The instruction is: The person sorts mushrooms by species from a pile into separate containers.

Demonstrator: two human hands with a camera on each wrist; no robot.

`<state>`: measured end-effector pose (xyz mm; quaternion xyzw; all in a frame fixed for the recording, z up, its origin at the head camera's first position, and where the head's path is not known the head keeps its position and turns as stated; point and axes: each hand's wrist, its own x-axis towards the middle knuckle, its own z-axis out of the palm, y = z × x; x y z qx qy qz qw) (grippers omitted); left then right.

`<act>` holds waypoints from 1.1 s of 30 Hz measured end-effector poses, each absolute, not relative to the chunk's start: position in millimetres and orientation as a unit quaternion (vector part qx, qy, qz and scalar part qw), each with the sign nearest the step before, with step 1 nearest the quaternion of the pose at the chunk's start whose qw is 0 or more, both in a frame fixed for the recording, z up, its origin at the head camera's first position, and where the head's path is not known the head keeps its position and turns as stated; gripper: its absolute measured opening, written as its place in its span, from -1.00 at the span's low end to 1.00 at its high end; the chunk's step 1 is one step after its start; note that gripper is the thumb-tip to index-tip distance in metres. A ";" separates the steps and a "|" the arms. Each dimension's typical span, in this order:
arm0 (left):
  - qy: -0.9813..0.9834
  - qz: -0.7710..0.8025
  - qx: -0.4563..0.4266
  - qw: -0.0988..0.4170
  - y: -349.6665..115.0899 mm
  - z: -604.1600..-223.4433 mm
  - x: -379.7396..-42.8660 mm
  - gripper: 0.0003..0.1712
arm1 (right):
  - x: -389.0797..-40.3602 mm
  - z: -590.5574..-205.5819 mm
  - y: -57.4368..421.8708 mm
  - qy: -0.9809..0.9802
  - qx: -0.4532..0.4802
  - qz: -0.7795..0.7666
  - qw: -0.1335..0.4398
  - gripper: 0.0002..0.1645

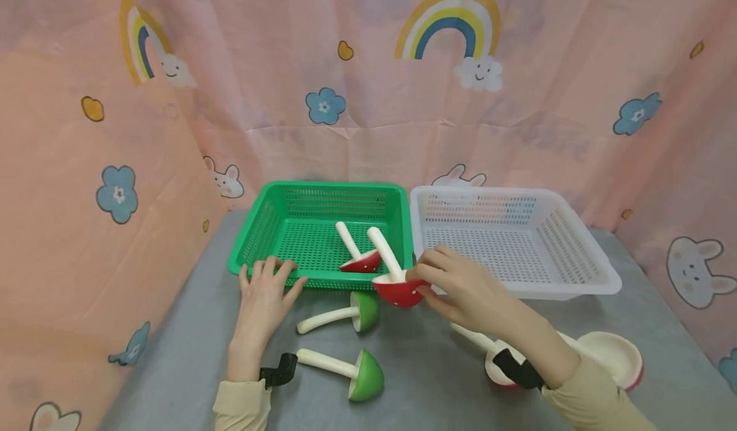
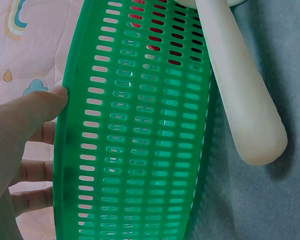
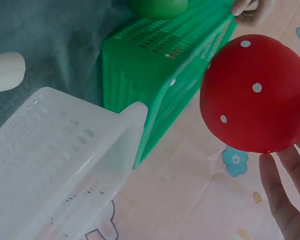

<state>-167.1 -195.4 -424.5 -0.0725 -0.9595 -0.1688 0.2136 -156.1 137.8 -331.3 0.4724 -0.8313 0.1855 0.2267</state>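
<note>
My right hand (image 1: pixel 460 284) grips a red-capped toy mushroom (image 1: pixel 401 292) by its cap, just above the front right corner of the green basket (image 1: pixel 322 278). Its white stem points up and back, and white dots mark the cap. Inside that basket lies another red mushroom (image 1: pixel 361 262). At the front rim, my left hand (image 1: pixel 266 293) holds the green basket; in the left wrist view the thumb (image 2: pixel 52 101) touches the rim while the fingers go behind it. Two green mushrooms, one nearer the basket (image 1: pixel 364 311) and one nearer me (image 1: pixel 366 375), lie on the table.
To the right of the green basket stands a white basket (image 1: pixel 599 277), side by side with it. More red mushrooms (image 1: pixel 613 357) lie on the grey table (image 1: pixel 437 386) at the right, partly hidden by my right forearm. A pink patterned curtain (image 1: pixel 368 143) hangs behind.
</note>
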 end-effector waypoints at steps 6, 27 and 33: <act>-0.959 -0.169 -0.074 0.217 -196.3 -425.0 -166.8 -0.68 | -178.9 -330.9 131.9 -0.856 0.435 0.186 0.209 -0.67; -0.959 -0.157 -0.074 0.224 -195.2 -426.0 -168.3 -0.69 | -261.6 -336.3 98.7 -0.883 0.421 0.119 0.170 -0.80; -0.960 -0.157 -0.072 0.218 -195.2 -425.3 -168.0 -0.71 | -282.7 -343.1 88.4 -0.899 0.401 0.104 0.144 -0.79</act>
